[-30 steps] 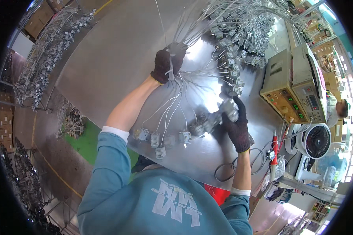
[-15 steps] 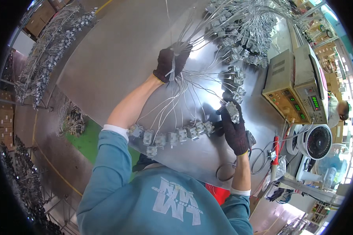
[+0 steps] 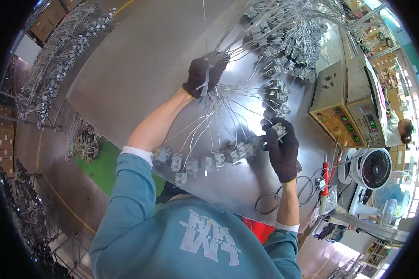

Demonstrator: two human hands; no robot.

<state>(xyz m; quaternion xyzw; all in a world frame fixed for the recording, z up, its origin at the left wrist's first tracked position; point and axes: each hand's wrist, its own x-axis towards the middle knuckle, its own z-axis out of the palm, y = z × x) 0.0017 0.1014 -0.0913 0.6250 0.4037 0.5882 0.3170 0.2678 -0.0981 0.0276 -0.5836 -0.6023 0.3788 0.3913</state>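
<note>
A bundle of thin grey-white wires (image 3: 215,59) is gripped in my left hand (image 3: 206,74), which wears a dark knit glove. From the bundle the wires fan out to small grey connector blocks. My right hand (image 3: 283,151), gloved alike, has its fingers closed around one such connector block (image 3: 280,130), partly covered by the fingers. Several more connector blocks (image 3: 206,162) lie in a curved row between my forearms. Another group of connector blocks (image 3: 279,93) rests farther off, beyond my right hand.
The metal tabletop (image 3: 130,60) spreads beneath everything. A large heap of wired connectors (image 3: 293,32) lies at the far right. Two test instruments (image 3: 344,107) with green displays stand on the right, near a small fan (image 3: 376,168), a red-handled probe (image 3: 325,181) and a looped cable (image 3: 265,211).
My right hand has shifted slightly right and turned, with the connector block now tucked between its fingers. The left hand has barely moved and still holds the bundle.
</note>
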